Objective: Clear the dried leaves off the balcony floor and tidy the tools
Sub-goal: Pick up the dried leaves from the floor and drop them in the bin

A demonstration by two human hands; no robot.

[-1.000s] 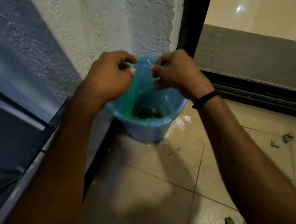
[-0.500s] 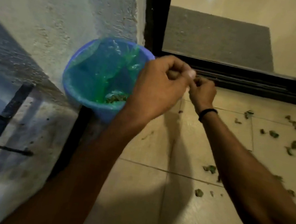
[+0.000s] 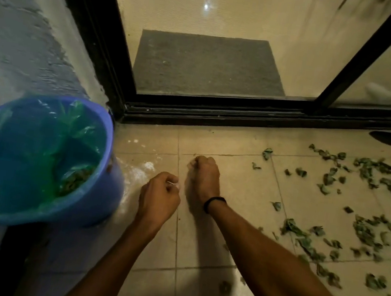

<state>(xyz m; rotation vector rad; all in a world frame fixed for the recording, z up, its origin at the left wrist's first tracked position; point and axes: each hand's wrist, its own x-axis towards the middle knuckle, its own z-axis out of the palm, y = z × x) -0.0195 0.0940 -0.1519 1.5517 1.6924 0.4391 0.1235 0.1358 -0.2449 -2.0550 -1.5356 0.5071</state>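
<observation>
Looking down at a tiled balcony floor (image 3: pixel 239 187). Showing the left hand (image 3: pixel 159 194) curled just beside a blue bucket (image 3: pixel 113 186), a pale speck at its fingertips (image 3: pixel 170 186); cannot tell whether anything is pinched. Showing the right hand (image 3: pixel 204 174), black wristband (image 3: pixel 214 202) at the wrist, closed in a fist with nothing visible inside. Lining the bucket, a green bag (image 3: pixel 47 130) with leaf litter (image 3: pixel 75 178) at the bottom. Littering the tiles to the right, dried leaves (image 3: pixel 373 174); beyond them, by the door track (image 3: pixel 219 116), a trowel (image 3: pixel 388 138).
</observation>
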